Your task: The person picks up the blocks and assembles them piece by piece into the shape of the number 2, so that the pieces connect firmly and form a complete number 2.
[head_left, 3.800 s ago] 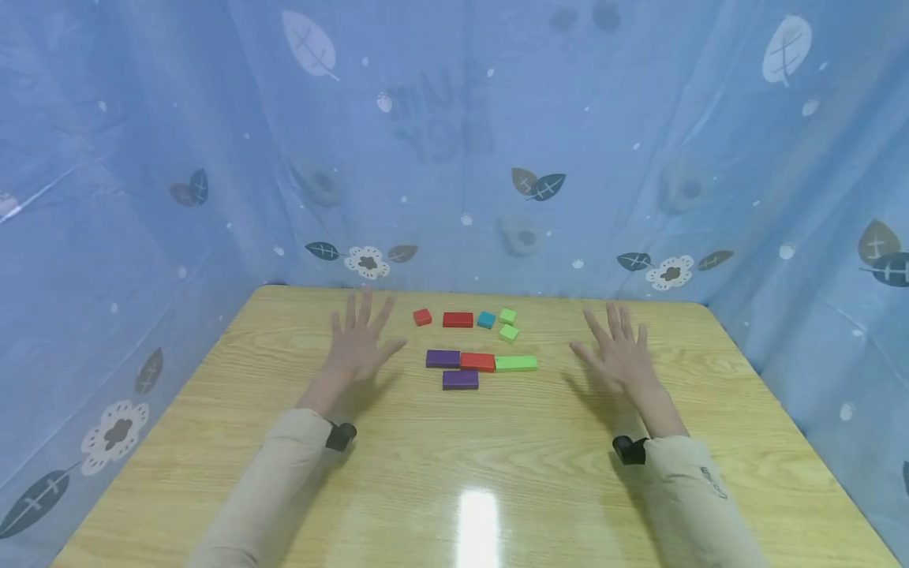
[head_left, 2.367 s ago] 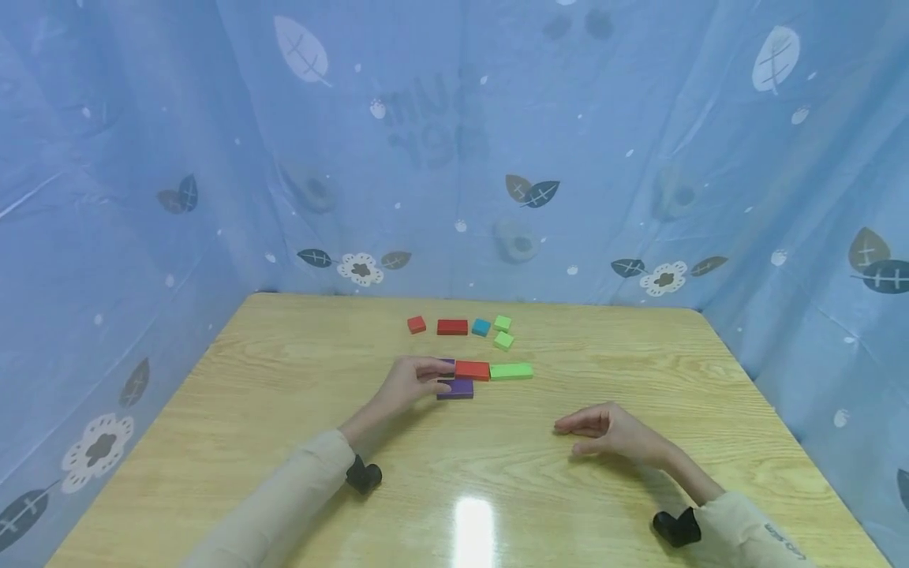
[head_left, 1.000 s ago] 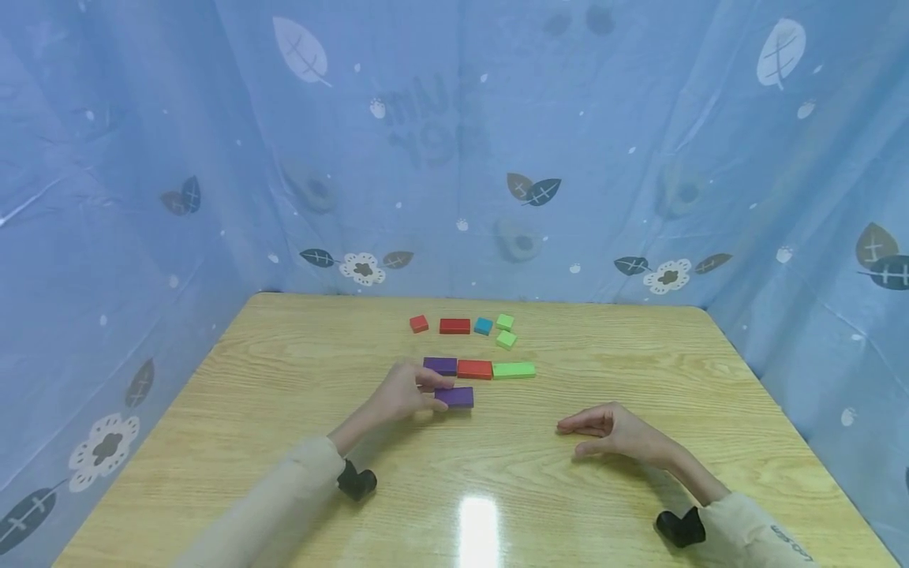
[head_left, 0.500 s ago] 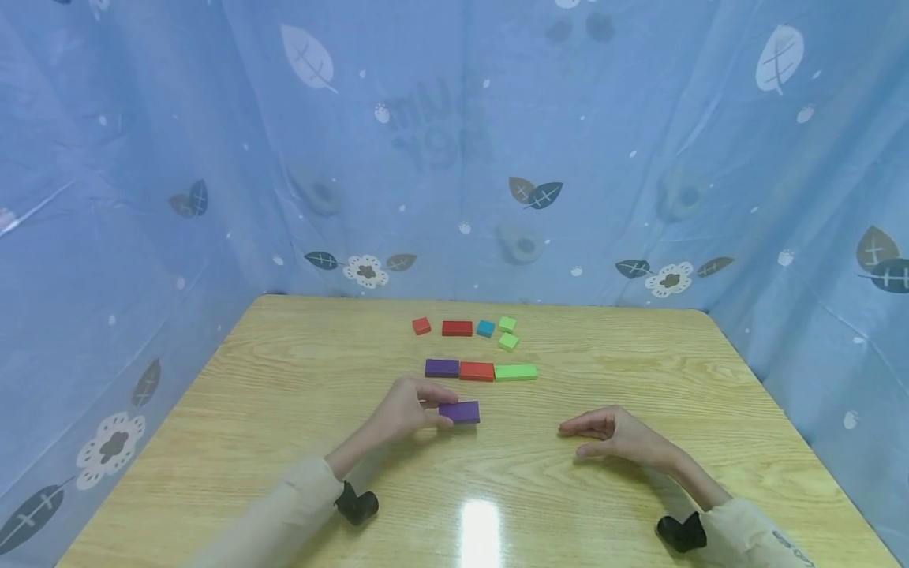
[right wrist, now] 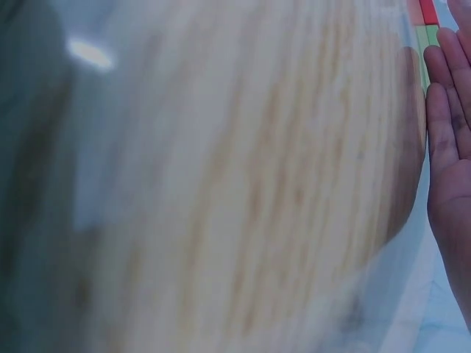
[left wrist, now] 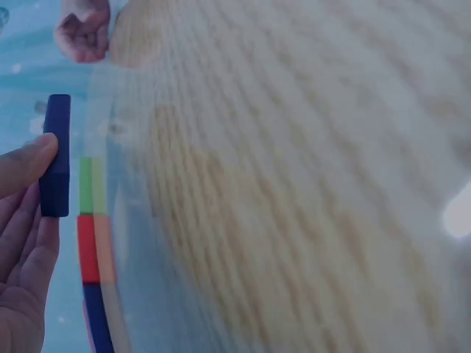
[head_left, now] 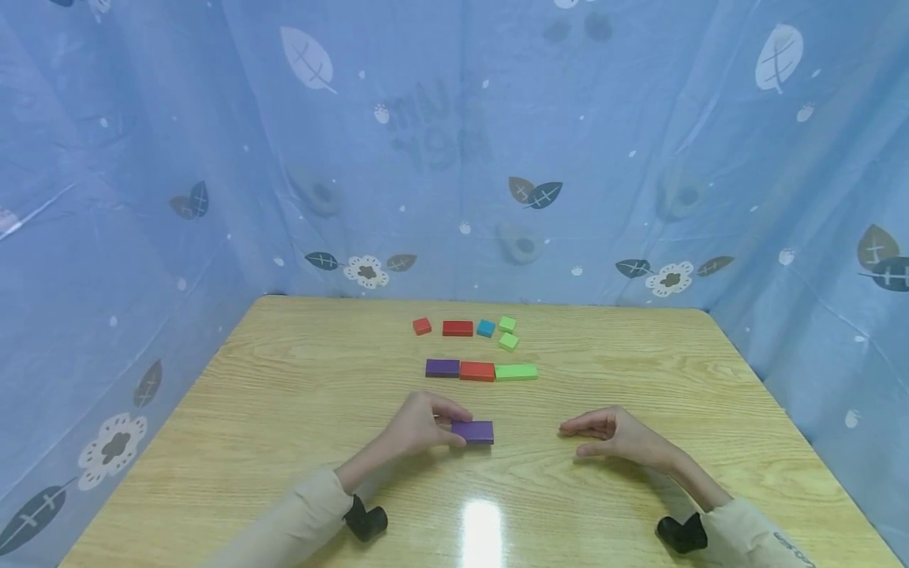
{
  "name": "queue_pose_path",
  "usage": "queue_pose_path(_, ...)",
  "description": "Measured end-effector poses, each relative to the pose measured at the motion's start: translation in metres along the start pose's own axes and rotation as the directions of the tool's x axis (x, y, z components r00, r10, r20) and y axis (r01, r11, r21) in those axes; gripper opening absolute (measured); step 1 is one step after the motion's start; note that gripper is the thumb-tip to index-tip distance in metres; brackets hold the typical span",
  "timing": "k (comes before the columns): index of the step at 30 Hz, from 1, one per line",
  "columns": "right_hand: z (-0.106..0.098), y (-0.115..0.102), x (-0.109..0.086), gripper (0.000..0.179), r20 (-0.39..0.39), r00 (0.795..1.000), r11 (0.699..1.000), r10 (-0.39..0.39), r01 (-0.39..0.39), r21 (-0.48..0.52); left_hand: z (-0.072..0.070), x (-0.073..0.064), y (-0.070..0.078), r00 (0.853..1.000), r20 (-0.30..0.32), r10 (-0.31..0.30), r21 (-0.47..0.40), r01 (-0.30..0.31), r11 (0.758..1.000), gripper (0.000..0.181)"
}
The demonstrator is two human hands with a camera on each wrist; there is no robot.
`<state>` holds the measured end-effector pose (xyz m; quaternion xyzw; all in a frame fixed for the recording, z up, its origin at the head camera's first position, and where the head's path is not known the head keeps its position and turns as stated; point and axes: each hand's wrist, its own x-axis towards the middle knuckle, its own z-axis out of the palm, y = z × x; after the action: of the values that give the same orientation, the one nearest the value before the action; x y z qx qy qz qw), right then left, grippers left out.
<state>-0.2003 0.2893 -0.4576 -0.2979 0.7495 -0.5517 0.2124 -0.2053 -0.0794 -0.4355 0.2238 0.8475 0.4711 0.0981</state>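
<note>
My left hand [head_left: 420, 426] pinches one end of a purple rectangular block [head_left: 477, 432] between thumb and fingers, near the middle of the table. In the left wrist view the same block [left wrist: 56, 154] shows dark blue-purple, with the thumb on its side. Behind it lies a row of a second purple block [head_left: 443, 368], a red block [head_left: 477, 371] and a bright green block [head_left: 516, 372], end to end. To the right, my right hand [head_left: 625, 435] rests at the table with fingers loosely bent, holding nothing. The right wrist view catches its palm [right wrist: 450, 184] at the right edge.
Farther back sit a small red block [head_left: 422, 326], a dark red long block [head_left: 458, 328], a small blue block [head_left: 486, 328] and two small light green blocks [head_left: 507, 324]. A blue patterned curtain [head_left: 454, 158] surrounds the wooden table [head_left: 284, 394] at the back and sides.
Both hands were spread apart at first. My left hand then took the front purple block and drew it toward me and rightward. The right hand came down nearer and has stayed still since.
</note>
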Motion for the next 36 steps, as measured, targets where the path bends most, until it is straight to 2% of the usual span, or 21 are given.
queue_pose_path(6,0.0,0.002,0.001,0.037,-0.009,1.0,1.0,0.0,0.0,-0.022,0.006,-0.001,0.0,1.0,0.021,0.014,0.004,-0.015,1.0,0.033)
queue_pose_path(13,0.0,0.002,0.002,0.036,-0.012,1.0,0.999,0.003,-0.004,-0.049,0.017,0.0,-0.002,0.997,0.069,-0.023,0.003,0.023,1.0,0.033)
queue_pose_path(20,0.001,0.0,0.003,0.036,-0.006,1.0,0.999,0.007,-0.007,-0.041,0.022,-0.001,-0.003,0.995,0.098,0.009,-0.004,-0.009,1.0,0.032)
queue_pose_path(26,0.001,0.0,0.003,0.037,0.001,1.0,0.999,0.016,-0.016,-0.035,0.023,0.0,-0.004,0.994,0.11,0.008,-0.004,-0.007,1.0,0.031)
queue_pose_path(32,-0.001,-0.001,0.003,0.036,-0.009,0.999,0.998,0.046,-0.047,-0.037,0.023,0.001,-0.001,0.994,0.107,-0.02,0.062,0.013,0.998,0.032)
queue_pose_path(36,-0.001,-0.001,0.0,0.036,-0.029,0.998,0.998,0.055,-0.054,0.031,0.024,0.001,0.002,0.994,0.106,-0.031,0.081,0.022,0.996,0.033)
